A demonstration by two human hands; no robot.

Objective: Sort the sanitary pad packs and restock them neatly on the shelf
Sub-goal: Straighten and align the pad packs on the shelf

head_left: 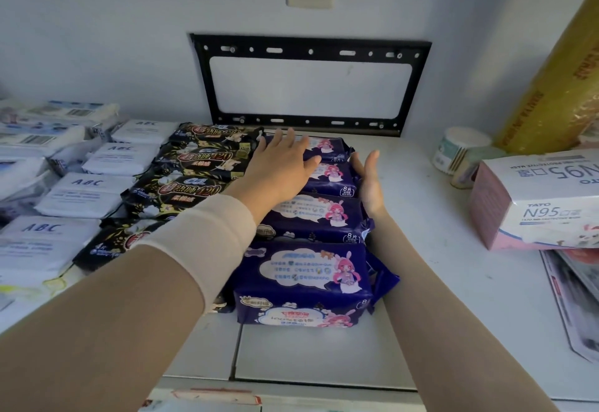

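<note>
The step in hand looks like squaring up the row of purple packs point(311, 278), which runs from 6 to 12 o'clock down the middle of the shelf point(421, 249): the left hand point(278, 165) lies flat on the rear packs with its fingers spread apart, and the right hand point(369, 181) presses the row's 3 o'clock edge with its fingers straight and together. Next probably comes a gentle push toward the black packs point(191, 171) touching at 9 o'clock, with white packs point(87, 197) beyond. A mask box point(531, 204) at 3 o'clock and a gold roll point(557, 87) at 2 o'clock limit room there
</note>
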